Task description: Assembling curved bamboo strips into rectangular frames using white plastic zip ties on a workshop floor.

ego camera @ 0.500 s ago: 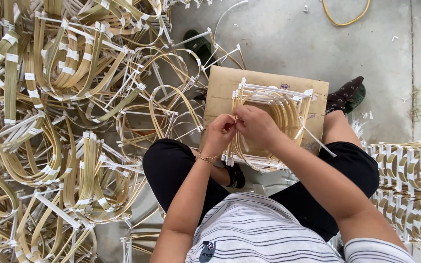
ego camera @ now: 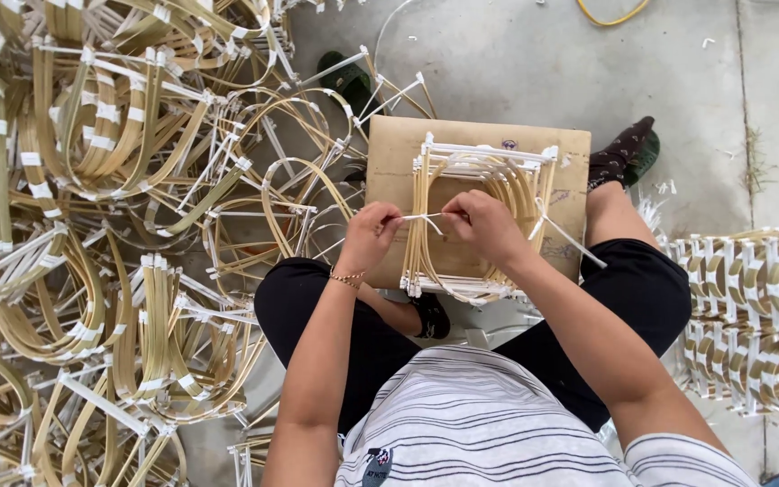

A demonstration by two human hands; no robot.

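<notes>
A frame of curved bamboo strips (ego camera: 498,180) bound with white tape rests on a flat wooden board (ego camera: 389,149) in front of my knees. My left hand (ego camera: 370,236) pinches one end of a white strip (ego camera: 418,217) at the frame's left side. My right hand (ego camera: 481,224) pinches the strip's other end, so it is stretched taut between the two hands across the bamboo. A thin bracelet sits on my left wrist.
A big heap of finished bamboo frames (ego camera: 92,225) covers the floor on the left. A neat row of stacked frames (ego camera: 750,325) lies at the right. Bare concrete floor (ego camera: 678,72) lies beyond the board, with a yellow cord (ego camera: 610,13) at the top.
My hands have drawn slightly apart, pulling the white strip tight between them. The frame and board have stayed put.
</notes>
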